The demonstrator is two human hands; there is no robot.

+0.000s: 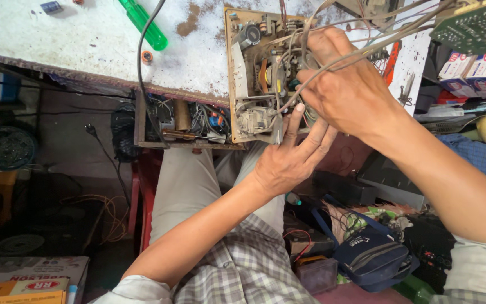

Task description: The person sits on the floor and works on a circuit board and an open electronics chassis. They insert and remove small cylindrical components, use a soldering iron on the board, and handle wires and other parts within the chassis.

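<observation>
Closest to us, our left hand [285, 160] sat just off the near edge of the desk [85, 45], fingers [295, 118] straight and slightly spread, tips resting against the bottom of the old tan circuit board crowded with coils, a transformer and capacitors [254, 79]. It wasn't pinching anything, more like bracing. The board lay flat at the desk's front edge, overhanging a bit above our lap.

Our right hand [347, 90] was further in, draped over the board's right side with a bundle of thin grey wires [378, 48] running across the knuckles. Its fingers were curled down into the parts; whether they'd closed on something we honestly couldn't tell, the hand hid it.

Handling-wise we figured the board was stiff but brittle, heavier on the transformer side, and those wires and solder joints looked easy to snap. Safest hold seemed the bare edges, not the components.

Further back: a green-handled screwdriver [144, 25] on the chipped white top, and a green circuit board [473, 25] at the far right.
</observation>
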